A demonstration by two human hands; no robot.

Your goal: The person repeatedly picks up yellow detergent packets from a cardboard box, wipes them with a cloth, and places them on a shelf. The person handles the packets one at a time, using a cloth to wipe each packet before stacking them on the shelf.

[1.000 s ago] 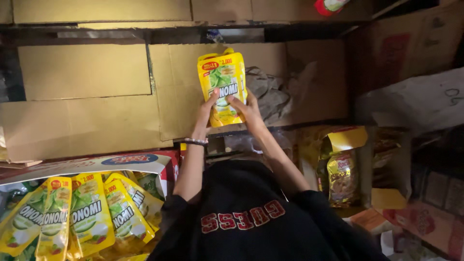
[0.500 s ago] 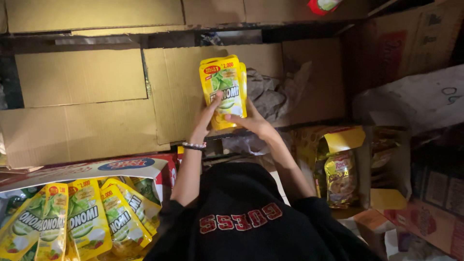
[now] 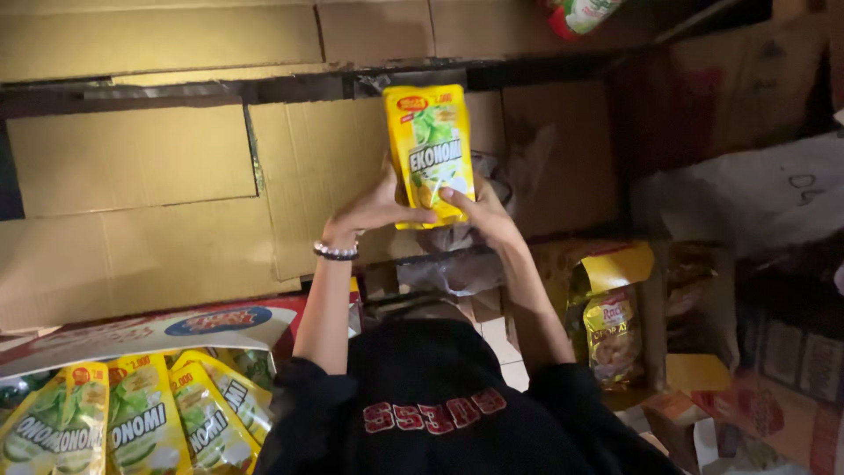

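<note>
One head-worn camera looks steeply down, close above outstretched arms.

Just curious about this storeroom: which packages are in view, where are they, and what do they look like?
Yellow pouch: held up in both hands, flat, yellow and green.
Pouches in carton: lower left, several alike, yellow and green.
Snack bag: right, in an open box, yellow with red.
Cardboard boxes: flattened behind, plain brown.

Black top with red lettering, sleeves pushed up, beaded bracelet (image 3: pixel 337 252) on left wrist
</note>
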